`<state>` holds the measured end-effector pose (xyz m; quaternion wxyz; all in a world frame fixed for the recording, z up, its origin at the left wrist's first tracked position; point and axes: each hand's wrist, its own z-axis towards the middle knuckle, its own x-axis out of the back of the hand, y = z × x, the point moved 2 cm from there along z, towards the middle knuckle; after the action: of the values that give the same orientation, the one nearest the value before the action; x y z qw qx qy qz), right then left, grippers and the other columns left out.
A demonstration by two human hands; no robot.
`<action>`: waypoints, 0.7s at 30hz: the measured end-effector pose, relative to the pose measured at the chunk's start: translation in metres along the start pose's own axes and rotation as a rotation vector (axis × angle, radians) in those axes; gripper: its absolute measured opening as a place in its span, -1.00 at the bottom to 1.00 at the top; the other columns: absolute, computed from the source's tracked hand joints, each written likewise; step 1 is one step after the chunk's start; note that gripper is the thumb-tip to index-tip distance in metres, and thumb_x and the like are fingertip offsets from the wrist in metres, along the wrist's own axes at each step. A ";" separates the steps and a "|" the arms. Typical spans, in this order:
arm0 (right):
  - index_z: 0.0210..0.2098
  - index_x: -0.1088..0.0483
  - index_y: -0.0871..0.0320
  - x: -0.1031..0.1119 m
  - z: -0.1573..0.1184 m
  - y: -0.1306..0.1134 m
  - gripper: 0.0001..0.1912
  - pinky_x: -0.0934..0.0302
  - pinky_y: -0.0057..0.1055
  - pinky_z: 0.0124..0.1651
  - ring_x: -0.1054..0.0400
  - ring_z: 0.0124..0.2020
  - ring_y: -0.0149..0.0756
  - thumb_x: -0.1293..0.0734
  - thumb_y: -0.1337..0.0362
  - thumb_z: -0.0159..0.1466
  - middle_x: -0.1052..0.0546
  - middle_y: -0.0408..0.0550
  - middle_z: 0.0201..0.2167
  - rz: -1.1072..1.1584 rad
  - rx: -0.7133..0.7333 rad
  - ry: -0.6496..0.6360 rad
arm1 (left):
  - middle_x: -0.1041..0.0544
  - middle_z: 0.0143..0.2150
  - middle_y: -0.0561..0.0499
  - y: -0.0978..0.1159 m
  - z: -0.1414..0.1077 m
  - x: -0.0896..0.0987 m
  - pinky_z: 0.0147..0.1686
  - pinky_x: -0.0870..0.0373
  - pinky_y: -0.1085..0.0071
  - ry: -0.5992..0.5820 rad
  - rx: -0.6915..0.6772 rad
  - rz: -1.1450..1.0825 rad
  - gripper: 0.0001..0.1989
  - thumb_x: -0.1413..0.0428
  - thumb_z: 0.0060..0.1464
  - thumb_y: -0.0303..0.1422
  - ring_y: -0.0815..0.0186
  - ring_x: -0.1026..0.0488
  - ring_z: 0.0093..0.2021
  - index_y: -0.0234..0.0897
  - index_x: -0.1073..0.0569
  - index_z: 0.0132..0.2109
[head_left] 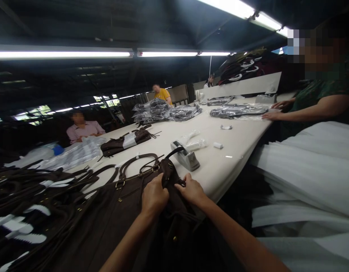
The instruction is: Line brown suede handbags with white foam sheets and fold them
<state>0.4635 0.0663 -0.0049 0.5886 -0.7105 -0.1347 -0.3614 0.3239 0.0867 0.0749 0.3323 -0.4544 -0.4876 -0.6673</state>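
A dark brown bag (117, 215) with looped handles and gold-coloured rings lies across the near end of the white table. My left hand (155, 194) is closed on the bag's dark fabric near its upper right part. Just to the right, my right hand (191, 189) pinches the same dark material by its edge, thumb and fingers together. A grey tape dispenser (186, 156) stands on the table just beyond my hands. Dark straps hang below and between the hands.
More brown bags (29, 211) are heaped at left. A wrapped brown bag (126, 141), plastic-covered stacks (151, 110) and a white roll (218, 145) lie on the table (191, 132). White sheets (312, 162) are at right. A person's hands (276, 109) touch a plastic-wrapped item.
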 end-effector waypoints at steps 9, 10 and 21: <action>-0.56 -0.38 0.21 0.000 0.004 0.015 -0.85 0.01 -0.55 -0.58 -0.15 -0.70 -0.54 -0.36 0.43 0.13 -0.32 -0.27 -0.73 0.620 -0.185 -0.400 | -0.61 -0.06 -0.11 -0.002 0.013 0.007 -0.06 -0.33 0.30 -0.039 -0.009 -0.015 -0.39 -0.05 -0.21 -0.59 0.00 -0.48 0.03 -0.19 -0.49 0.07; -0.52 -0.39 0.21 0.000 0.004 0.012 -0.88 -0.01 -0.57 -0.58 -0.15 -0.70 -0.56 -0.34 0.45 0.14 -0.34 -0.27 -0.70 0.681 -0.203 -0.414 | -0.61 -0.08 -0.10 -0.002 0.016 0.012 -0.06 -0.33 0.30 -0.040 -0.013 -0.029 -0.39 -0.05 -0.24 -0.60 0.00 -0.48 0.03 -0.20 -0.52 0.04; -0.47 -0.36 0.26 -0.022 -0.007 -0.001 -0.85 -0.20 -0.56 -0.61 -0.26 -0.70 -0.48 -0.30 0.39 0.23 -0.40 -0.19 -0.69 1.117 -0.326 -0.584 | -0.58 -0.50 0.06 -0.029 0.031 0.052 -0.55 -0.37 0.49 -0.149 0.129 -0.409 -0.38 -0.08 -0.27 -0.54 0.30 -0.48 -0.55 -0.40 -0.48 0.06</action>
<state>0.4445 0.0651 -0.0185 0.5118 -0.8227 0.1571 0.1911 0.2877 0.1251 0.1168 0.1814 -0.3720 -0.6343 -0.6530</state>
